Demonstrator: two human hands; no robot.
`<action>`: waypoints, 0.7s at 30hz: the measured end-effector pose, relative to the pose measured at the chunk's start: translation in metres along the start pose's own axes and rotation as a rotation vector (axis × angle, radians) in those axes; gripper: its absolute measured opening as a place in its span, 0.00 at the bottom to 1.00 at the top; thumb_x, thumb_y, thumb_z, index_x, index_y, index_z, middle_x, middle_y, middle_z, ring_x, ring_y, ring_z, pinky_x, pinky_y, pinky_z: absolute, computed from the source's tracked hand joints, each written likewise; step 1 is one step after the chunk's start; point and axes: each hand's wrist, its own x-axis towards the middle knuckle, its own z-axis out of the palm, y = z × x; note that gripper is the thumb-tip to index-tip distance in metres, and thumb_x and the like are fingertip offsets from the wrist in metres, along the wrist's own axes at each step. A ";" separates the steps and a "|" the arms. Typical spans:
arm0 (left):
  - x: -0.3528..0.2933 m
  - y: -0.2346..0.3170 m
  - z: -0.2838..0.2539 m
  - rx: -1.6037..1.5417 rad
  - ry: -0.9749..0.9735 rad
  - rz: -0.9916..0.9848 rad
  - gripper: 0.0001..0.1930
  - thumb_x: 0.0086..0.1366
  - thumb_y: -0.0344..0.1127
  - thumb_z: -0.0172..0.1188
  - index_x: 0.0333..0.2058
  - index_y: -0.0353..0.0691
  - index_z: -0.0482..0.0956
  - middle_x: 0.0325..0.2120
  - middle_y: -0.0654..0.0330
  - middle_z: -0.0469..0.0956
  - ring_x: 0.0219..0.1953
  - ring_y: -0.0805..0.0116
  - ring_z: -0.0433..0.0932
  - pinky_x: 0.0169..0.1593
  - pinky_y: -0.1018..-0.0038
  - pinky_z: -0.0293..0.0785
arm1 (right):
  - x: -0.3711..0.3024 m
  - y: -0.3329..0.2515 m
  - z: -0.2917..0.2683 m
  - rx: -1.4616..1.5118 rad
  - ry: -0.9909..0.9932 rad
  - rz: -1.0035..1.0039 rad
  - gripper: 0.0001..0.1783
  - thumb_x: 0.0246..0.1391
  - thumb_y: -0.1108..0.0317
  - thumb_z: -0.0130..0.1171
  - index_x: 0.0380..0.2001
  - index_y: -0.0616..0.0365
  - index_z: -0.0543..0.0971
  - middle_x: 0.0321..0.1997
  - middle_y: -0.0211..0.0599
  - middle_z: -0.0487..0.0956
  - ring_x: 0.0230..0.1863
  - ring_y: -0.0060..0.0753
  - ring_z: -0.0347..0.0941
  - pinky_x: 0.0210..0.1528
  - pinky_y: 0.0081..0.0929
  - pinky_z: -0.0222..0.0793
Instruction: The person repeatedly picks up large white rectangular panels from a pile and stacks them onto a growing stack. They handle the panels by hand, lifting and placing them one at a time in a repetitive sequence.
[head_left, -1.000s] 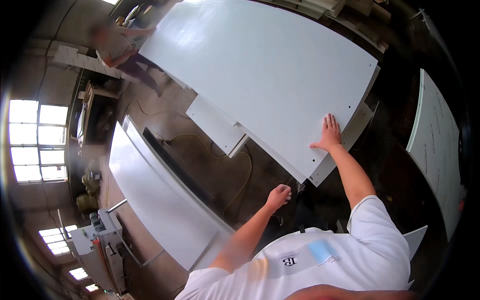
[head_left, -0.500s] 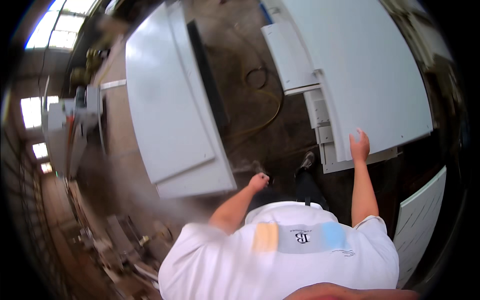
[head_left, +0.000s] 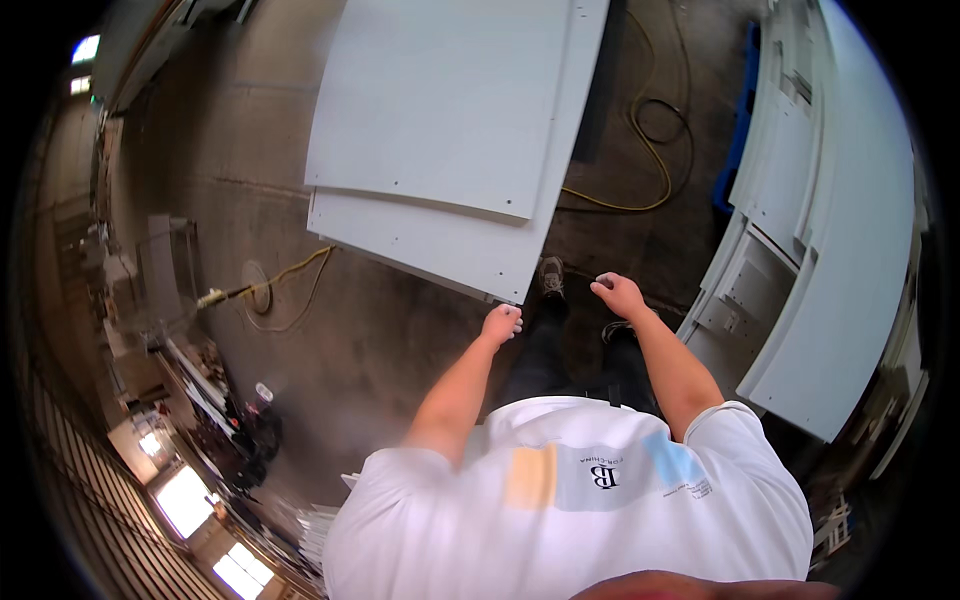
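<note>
My left hand [head_left: 503, 324] is curled closed just below the near corner of a stack of white panels [head_left: 430, 210]; I see nothing in its fingers. The top panel of that stack lies slightly askew on a larger one, and small dark holes run along their edges. My right hand [head_left: 620, 297] is in front of my body, over the floor, with its fingers loosely bent and apart and nothing in them. It touches no panel. To the right stands another stack of white panels [head_left: 850, 270], with smaller drilled pieces [head_left: 745, 295] sticking out at its side.
A yellow hose [head_left: 655, 195] lies coiled on the floor between the stacks. Something blue [head_left: 737, 130] stands beside the right stack. A yellow cord [head_left: 300, 265] runs over the floor at left. My shoe [head_left: 552, 275] is by the left stack's corner.
My view and body have turned right to left, toward the left stack. My right hand has come away from the right stack's panel and its fingers are more bent. My left hand stays closed.
</note>
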 end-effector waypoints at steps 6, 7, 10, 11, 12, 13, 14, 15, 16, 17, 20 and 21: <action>0.065 0.018 -0.092 -0.267 0.116 0.048 0.17 0.67 0.42 0.53 0.48 0.36 0.72 0.34 0.57 0.78 0.35 0.67 0.78 0.36 0.68 0.74 | 0.082 -0.041 0.024 0.047 0.007 -0.036 0.21 0.54 0.52 0.59 0.39 0.59 0.80 0.38 0.43 0.82 0.42 0.39 0.78 0.46 0.33 0.72; 0.083 0.020 -0.104 -0.373 0.149 0.060 0.17 0.67 0.41 0.52 0.49 0.36 0.71 0.36 0.55 0.78 0.37 0.66 0.78 0.38 0.69 0.74 | 0.085 -0.061 0.019 0.037 -0.037 0.012 0.20 0.54 0.53 0.59 0.38 0.59 0.80 0.37 0.42 0.82 0.42 0.37 0.78 0.46 0.33 0.72; 0.132 0.053 -0.117 -0.867 0.267 0.115 0.24 0.66 0.41 0.54 0.55 0.32 0.65 0.49 0.48 0.74 0.50 0.61 0.75 0.47 0.65 0.74 | 0.095 -0.071 0.015 -0.039 -0.008 -0.027 0.21 0.52 0.52 0.60 0.39 0.59 0.81 0.38 0.42 0.82 0.42 0.38 0.78 0.47 0.33 0.72; 0.147 0.067 -0.110 -0.873 0.319 0.101 0.27 0.65 0.41 0.55 0.57 0.31 0.63 0.53 0.46 0.70 0.54 0.59 0.72 0.50 0.64 0.72 | 0.094 -0.072 0.014 -0.072 0.009 -0.025 0.20 0.52 0.53 0.61 0.40 0.58 0.80 0.37 0.40 0.82 0.41 0.35 0.78 0.46 0.31 0.72; 0.160 0.080 -0.101 -0.876 0.376 0.082 0.30 0.64 0.41 0.56 0.59 0.30 0.60 0.56 0.45 0.66 0.58 0.57 0.68 0.54 0.63 0.70 | 0.093 -0.069 0.014 0.007 -0.017 0.056 0.19 0.53 0.53 0.61 0.40 0.57 0.80 0.36 0.39 0.82 0.40 0.32 0.79 0.45 0.29 0.72; 0.173 0.092 -0.091 -0.886 0.442 0.056 0.33 0.63 0.41 0.57 0.61 0.29 0.57 0.60 0.43 0.62 0.61 0.55 0.65 0.57 0.61 0.67 | 0.086 -0.075 0.009 -0.027 0.013 0.044 0.20 0.52 0.51 0.60 0.39 0.57 0.81 0.36 0.41 0.82 0.40 0.39 0.79 0.45 0.32 0.73; 0.177 0.114 -0.071 -0.868 0.492 0.067 0.35 0.62 0.41 0.58 0.62 0.28 0.55 0.61 0.43 0.60 0.62 0.53 0.63 0.59 0.61 0.65 | 0.081 -0.069 0.005 -0.001 0.000 0.064 0.20 0.52 0.52 0.60 0.38 0.57 0.81 0.35 0.41 0.83 0.40 0.39 0.79 0.44 0.32 0.73; 0.170 0.140 -0.049 -0.843 0.547 0.077 0.37 0.62 0.40 0.59 0.62 0.27 0.52 0.62 0.43 0.58 0.63 0.52 0.61 0.61 0.61 0.63 | 0.076 -0.061 0.004 -0.050 0.026 0.035 0.20 0.52 0.52 0.60 0.38 0.57 0.81 0.35 0.40 0.83 0.40 0.38 0.79 0.44 0.31 0.72; 0.164 0.165 -0.029 -0.822 0.606 0.093 0.40 0.61 0.40 0.60 0.63 0.26 0.50 0.64 0.44 0.56 0.64 0.51 0.59 0.63 0.61 0.60 | 0.071 -0.048 0.004 -0.058 0.034 0.081 0.20 0.51 0.51 0.60 0.38 0.56 0.81 0.36 0.40 0.83 0.41 0.38 0.79 0.45 0.31 0.72; 0.163 0.181 -0.013 -0.826 0.630 0.093 0.39 0.59 0.38 0.60 0.62 0.24 0.50 0.63 0.42 0.54 0.63 0.50 0.60 0.64 0.64 0.59 | 0.065 -0.039 0.002 -0.072 0.038 0.128 0.20 0.51 0.51 0.60 0.38 0.56 0.81 0.36 0.41 0.83 0.41 0.38 0.79 0.46 0.31 0.72; 0.181 0.203 0.000 -0.830 0.777 0.106 0.39 0.54 0.38 0.62 0.59 0.23 0.53 0.57 0.40 0.60 0.57 0.46 0.66 0.61 0.61 0.64 | 0.041 -0.027 -0.008 -0.109 0.038 0.205 0.23 0.50 0.49 0.60 0.40 0.56 0.81 0.38 0.42 0.82 0.43 0.39 0.79 0.48 0.31 0.72; 0.181 0.204 -0.007 -0.910 0.762 0.037 0.38 0.53 0.38 0.62 0.57 0.23 0.55 0.55 0.41 0.62 0.55 0.46 0.68 0.58 0.58 0.68 | 0.036 -0.012 -0.010 -0.086 0.056 0.217 0.24 0.50 0.48 0.61 0.41 0.57 0.81 0.39 0.42 0.82 0.44 0.39 0.79 0.49 0.31 0.72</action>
